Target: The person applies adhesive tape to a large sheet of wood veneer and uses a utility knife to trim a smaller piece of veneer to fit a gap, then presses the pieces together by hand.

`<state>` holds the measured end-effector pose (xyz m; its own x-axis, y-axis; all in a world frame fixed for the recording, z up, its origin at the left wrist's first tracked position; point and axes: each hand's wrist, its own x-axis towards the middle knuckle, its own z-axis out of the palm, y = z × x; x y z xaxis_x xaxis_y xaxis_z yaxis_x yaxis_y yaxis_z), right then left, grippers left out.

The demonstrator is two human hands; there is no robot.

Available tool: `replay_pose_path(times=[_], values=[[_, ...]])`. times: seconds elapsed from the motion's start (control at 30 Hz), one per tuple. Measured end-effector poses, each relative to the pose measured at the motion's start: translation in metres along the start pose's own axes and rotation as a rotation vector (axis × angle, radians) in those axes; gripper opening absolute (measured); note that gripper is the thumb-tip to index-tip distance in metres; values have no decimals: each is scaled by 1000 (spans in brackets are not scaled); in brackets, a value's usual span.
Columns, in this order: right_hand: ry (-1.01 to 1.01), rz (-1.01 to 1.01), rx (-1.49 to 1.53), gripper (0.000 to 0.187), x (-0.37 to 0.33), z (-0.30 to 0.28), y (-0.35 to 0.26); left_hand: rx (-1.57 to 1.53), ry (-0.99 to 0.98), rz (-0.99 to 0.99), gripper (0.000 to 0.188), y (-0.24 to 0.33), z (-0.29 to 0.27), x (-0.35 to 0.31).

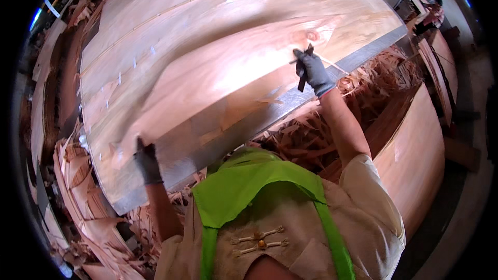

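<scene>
The broad surface point(371, 52), grey and metallic along its near edge, carries large, thin, pale tan wood sheets point(197, 15) over most of its top. On them, toward the person, lies the long pinkish wood veneer piece point(223, 70), slanting from near the left hand up to the right hand; a dark shadow along its far side suggests that it bulges rather than lying flat. To the right stands a tall curved stack of tan veneer point(415, 150), and a heap of reddish-brown torn wood strips point(384, 78) fills the space below the surface's edge.

The right hand point(315, 70), in a grey knit glove, has its grip closed around a narrow black flat tool point(301, 84), over the veneer's near right part. The left hand point(148, 165), in a dark glove, is at the veneer's near left end; whether its grip is pinched together or only pressing cannot be told.

To handle this well, the person would best keep the left palm low and the sheet pressed flat, hold the tool's end away from the other hand, and take care around the small round brown knot point(311, 35), where the wood may split.
</scene>
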<state>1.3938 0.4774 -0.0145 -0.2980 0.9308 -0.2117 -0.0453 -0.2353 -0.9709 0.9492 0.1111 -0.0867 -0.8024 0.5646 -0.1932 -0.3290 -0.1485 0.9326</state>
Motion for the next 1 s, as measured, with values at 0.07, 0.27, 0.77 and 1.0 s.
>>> replay_pose_path(times=[0.07,0.27,0.77,1.0], values=[[69,100,27,24,-4,-5,49,157,46,25,18,-38,-4,-17],[159,479,204,20,6,-26,186,-188,170,-147,25,-93,-54,-27],[-62,449,353,22,44,-10,99,250,301,289,19,34,-26,25],[6,508,213,16,19,8,112,-191,528,43,17,-45,-147,11]])
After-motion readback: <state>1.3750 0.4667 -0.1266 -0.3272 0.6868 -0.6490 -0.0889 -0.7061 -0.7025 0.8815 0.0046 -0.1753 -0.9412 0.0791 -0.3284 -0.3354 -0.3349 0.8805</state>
